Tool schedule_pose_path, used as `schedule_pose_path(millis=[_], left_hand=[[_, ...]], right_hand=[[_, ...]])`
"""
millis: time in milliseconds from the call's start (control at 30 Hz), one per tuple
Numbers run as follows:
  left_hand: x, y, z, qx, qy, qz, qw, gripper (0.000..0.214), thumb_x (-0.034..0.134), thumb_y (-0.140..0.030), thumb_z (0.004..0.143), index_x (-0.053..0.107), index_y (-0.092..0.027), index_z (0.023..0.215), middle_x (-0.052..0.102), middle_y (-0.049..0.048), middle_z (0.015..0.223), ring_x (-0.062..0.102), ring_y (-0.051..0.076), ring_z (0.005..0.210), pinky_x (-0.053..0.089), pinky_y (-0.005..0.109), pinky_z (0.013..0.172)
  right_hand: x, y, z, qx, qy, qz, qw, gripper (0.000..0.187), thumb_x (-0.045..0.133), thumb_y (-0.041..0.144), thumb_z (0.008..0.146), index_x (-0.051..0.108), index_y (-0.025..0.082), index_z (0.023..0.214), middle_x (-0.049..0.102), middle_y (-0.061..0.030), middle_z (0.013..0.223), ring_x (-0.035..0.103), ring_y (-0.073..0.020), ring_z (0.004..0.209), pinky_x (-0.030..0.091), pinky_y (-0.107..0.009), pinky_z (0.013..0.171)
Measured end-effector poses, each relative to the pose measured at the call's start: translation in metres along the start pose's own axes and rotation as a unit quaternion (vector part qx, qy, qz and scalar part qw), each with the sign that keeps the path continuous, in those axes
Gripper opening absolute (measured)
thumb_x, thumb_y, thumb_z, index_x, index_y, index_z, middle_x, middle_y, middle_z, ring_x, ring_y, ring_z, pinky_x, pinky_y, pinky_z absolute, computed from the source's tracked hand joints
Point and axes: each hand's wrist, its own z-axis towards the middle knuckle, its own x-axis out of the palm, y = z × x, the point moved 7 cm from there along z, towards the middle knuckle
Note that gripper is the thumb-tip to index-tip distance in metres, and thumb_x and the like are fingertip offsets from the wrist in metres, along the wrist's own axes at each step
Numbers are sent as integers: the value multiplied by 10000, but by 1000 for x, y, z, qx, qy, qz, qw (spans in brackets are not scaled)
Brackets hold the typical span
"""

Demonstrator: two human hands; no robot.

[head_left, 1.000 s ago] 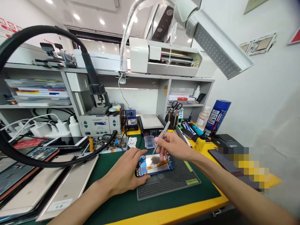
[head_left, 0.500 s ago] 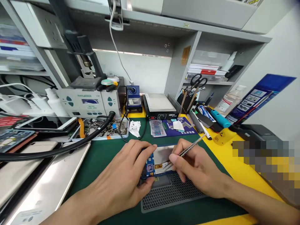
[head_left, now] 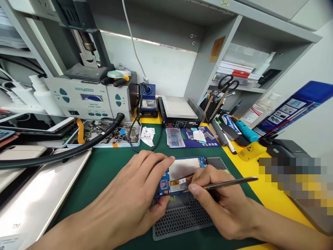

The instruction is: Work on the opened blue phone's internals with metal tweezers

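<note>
An opened phone [head_left: 182, 170] with a blue frame, a silver plate and an orange flex strip lies on a grey honeycomb mat [head_left: 182, 218]. My left hand [head_left: 132, 201] grips the phone's left end, fingers over the top edge and thumb under it. My right hand [head_left: 221, 208] pinches metal tweezers [head_left: 229, 183], held almost flat, their tips at the orange flex near the phone's lower edge.
A green bench mat [head_left: 109, 170] with a yellow edge [head_left: 262, 187] carries a parts tray [head_left: 109, 133], a black hose [head_left: 65, 154], a rework station [head_left: 88, 100], a hot plate [head_left: 179, 111], tool holders with scissors [head_left: 226, 85] and stacked phones [head_left: 39, 194] at left.
The view has dipped lower and closer to the bench. My right hand has laid the tweezers down from upright to nearly flat against the phone. My left hand keeps its hold.
</note>
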Motion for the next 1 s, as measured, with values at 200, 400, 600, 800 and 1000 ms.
schedule_pose_path(millis=[200, 400, 600, 800, 1000], left_hand=[[0, -1, 0, -3, 2, 7, 1000, 569, 605, -186, 868, 394, -185, 1397, 527, 110, 1315, 478, 282, 1180, 513, 431, 968], [2, 3, -2, -9, 3, 2, 1000, 570, 607, -198, 872, 393, -194, 1401, 528, 108, 1319, 487, 275, 1184, 513, 420, 967], [2, 3, -3, -11, -1, -1, 1000, 571, 601, -208, 874, 389, -199, 1405, 528, 124, 1328, 498, 294, 1188, 517, 446, 961], [0, 3, -2, -12, -9, 0, 1000, 570, 610, -213, 861, 414, -199, 1396, 554, 130, 1302, 532, 304, 1162, 534, 453, 929], [2, 3, -2, -10, 0, 4, 1000, 579, 616, -237, 872, 399, -186, 1405, 541, 130, 1316, 519, 298, 1164, 533, 451, 936]], right_hand=[[2, -4, -3, 5, 0, 5, 1000, 114, 525, 137, 927, 495, 229, 866, 575, -14, 738, 568, -170, 658, 476, -329, 625], [4, -5, -7, -1, 10, -11, 1000, 103, 530, 146, 936, 491, 236, 906, 600, -20, 768, 595, -178, 690, 484, -342, 651], [3, 9, -4, -54, 14, -55, 997, 142, 522, 128, 916, 451, 250, 904, 630, -4, 718, 636, -163, 629, 474, -299, 589], [3, 9, -3, -60, 21, -65, 996, 149, 520, 121, 903, 457, 256, 908, 676, -13, 725, 688, -168, 646, 503, -288, 602], [2, 9, -2, -62, 19, -62, 996, 142, 523, 117, 906, 472, 247, 928, 674, -11, 733, 700, -153, 661, 518, -270, 631]])
